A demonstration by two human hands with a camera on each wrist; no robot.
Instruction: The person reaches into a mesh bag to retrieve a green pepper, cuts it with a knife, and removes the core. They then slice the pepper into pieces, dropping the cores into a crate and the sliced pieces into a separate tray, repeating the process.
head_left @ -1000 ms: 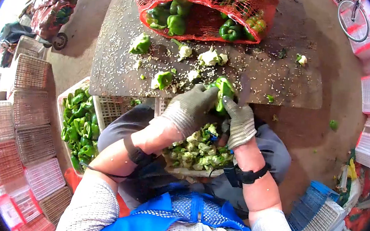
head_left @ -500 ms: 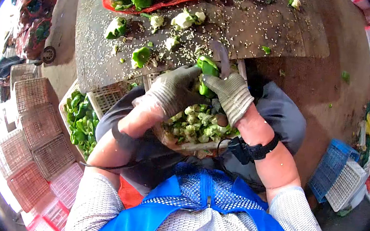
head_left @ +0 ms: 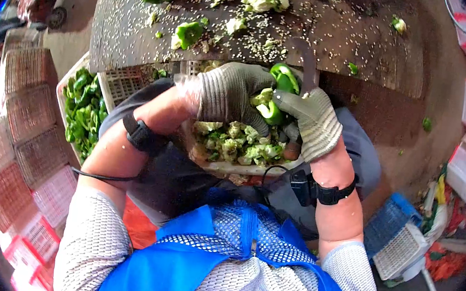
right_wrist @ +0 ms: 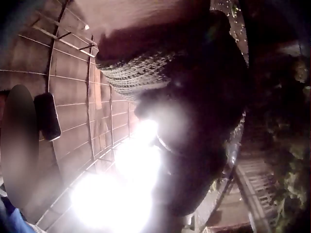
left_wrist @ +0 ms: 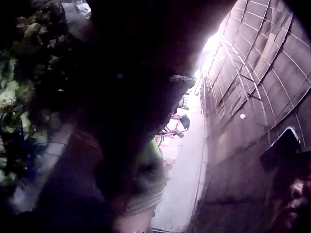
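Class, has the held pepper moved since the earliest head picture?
Yes. The pepper has moved toward the person, from mostly over the table to mostly beyond its near edge.

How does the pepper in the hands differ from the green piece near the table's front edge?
The held pepper is between the left hand and right hand; the table piece lies untouched on the table. The held pepper looks larger and is cut open; the table piece is a smaller chunk. Both show green skin and pale parts.
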